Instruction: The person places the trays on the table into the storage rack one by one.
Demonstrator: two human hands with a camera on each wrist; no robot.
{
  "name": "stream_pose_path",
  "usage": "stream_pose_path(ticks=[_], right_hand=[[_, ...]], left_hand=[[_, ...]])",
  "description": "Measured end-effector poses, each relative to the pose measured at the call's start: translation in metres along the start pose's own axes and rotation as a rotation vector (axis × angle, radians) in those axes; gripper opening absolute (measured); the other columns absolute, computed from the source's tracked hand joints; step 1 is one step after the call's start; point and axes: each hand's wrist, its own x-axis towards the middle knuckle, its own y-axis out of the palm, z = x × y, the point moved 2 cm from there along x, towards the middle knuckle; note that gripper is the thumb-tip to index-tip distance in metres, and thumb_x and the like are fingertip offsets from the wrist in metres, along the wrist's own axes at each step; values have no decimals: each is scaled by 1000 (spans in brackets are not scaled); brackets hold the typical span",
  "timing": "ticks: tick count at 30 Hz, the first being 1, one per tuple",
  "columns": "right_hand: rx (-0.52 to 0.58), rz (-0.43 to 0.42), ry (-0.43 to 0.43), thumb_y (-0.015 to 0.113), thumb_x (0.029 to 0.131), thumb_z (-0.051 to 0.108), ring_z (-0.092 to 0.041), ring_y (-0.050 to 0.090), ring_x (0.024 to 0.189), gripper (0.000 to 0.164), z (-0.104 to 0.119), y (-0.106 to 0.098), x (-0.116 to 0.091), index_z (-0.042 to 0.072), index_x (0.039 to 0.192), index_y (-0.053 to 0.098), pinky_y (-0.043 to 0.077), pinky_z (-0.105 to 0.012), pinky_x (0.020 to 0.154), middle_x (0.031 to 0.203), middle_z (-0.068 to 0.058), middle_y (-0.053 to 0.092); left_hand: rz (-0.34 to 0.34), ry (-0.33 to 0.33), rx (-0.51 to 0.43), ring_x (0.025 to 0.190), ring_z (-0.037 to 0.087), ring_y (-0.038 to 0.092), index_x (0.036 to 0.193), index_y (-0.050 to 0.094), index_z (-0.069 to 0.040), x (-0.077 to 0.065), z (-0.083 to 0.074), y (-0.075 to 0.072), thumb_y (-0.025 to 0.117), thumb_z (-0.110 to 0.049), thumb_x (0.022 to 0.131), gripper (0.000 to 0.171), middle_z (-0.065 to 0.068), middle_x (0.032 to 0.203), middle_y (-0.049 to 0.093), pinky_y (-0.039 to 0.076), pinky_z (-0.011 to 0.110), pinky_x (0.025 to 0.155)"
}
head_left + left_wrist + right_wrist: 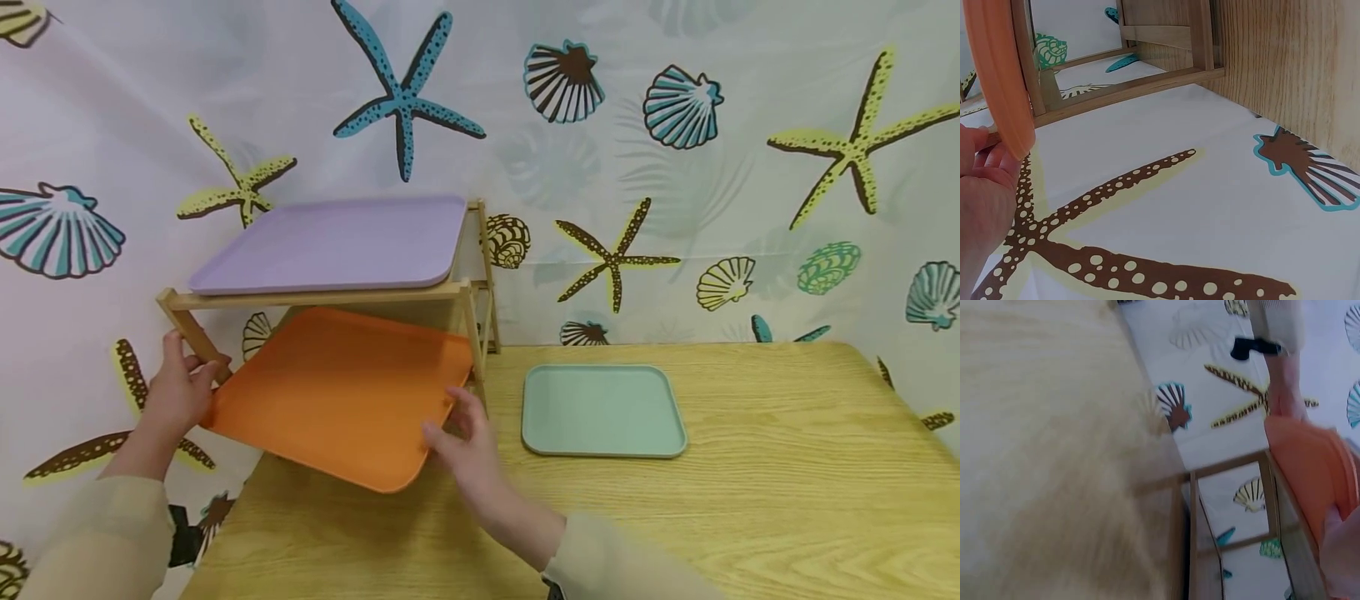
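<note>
An orange tray [337,392] is tilted inside the wooden rack [322,298], under its upper level, with its front edge sticking out toward me. My right hand [476,462] holds the tray's right edge, with the thumb near the front corner. At the rack's left front post is my left hand [176,392], its thumb and fingers gripping the wood. The tray's left corner lies close against that hand, and the left wrist view shows the tray edge [1007,87] passing beside the fingers. A lilac tray [337,242] lies flat on top of the rack.
A mint green tray [603,410] lies on the wood-grain table [780,467] to the right of the rack. Behind and at the left hangs a white cloth [502,150] printed with starfish and shells. The table's left edge runs below the rack.
</note>
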Motion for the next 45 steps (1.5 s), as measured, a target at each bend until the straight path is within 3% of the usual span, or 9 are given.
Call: stream_pose_path(ticks=[6,10,13,19,25,33,37,40,45], right_hand=[[27,137,61,65,87,-7,-19,64,87,59,-5,16,-28,4,139,39,54,-28,73,121,-13,50],[34,153,14,65,83,-15,-24,63,99,59,-8,19,-30,0,135,41,54,-25,73,122,-14,51],[14,122,-37,65,83,-16,-23,61,101,58,-9,13,-22,-2,133,40,54,-24,74,121,-15,51],[-32,37,-110,65,85,-14,-12,59,82,57,-8,-4,-1,-4,135,41,54,-24,70,118,-13,50],[-102,-4,-131,65,89,-6,-12,60,81,48,-6,-15,18,-1,133,46,56,-31,70,111,-13,55],[-326,-74,-176,72,89,10,-13,62,69,45,-3,-22,36,6,130,54,56,-47,62,97,-11,60],[-354,-86,-182,74,87,10,-10,59,59,43,-4,-22,40,6,126,56,55,-39,55,90,-10,61],[-351,-113,-212,73,87,9,-12,60,54,34,-6,-21,42,4,118,57,52,-35,50,84,-8,63],[-354,-188,-294,72,88,8,-34,61,52,22,-7,-17,47,1,106,60,54,-48,52,79,-12,67]], left_hand=[[6,-6,-10,120,59,41,144,-1,-7,1,1,-2,30,-23,107,52,42,137,37,34,68,92],[-5,-5,-2,119,59,42,144,1,-7,0,0,-2,31,-23,107,50,42,136,37,35,66,90],[-3,1,-4,119,60,41,143,1,-6,0,0,0,31,-23,107,50,43,136,36,36,66,89],[0,11,-45,115,52,52,145,-1,-9,4,8,3,32,-25,106,54,40,133,43,48,59,85],[-30,1,-33,108,42,61,145,-1,-12,8,12,6,32,-26,106,53,37,132,45,56,46,74],[-27,12,-59,113,52,53,145,-1,-11,10,14,7,32,-21,106,52,40,131,45,55,49,73],[-34,8,-55,114,52,53,145,-1,-13,12,20,9,33,-24,106,53,39,131,45,57,43,69],[-40,0,-63,114,52,52,145,-1,-13,13,21,9,33,-22,106,53,39,131,45,56,45,72],[-29,-1,-84,115,53,51,145,-1,-12,13,19,10,32,-19,106,51,40,131,43,53,48,77]])
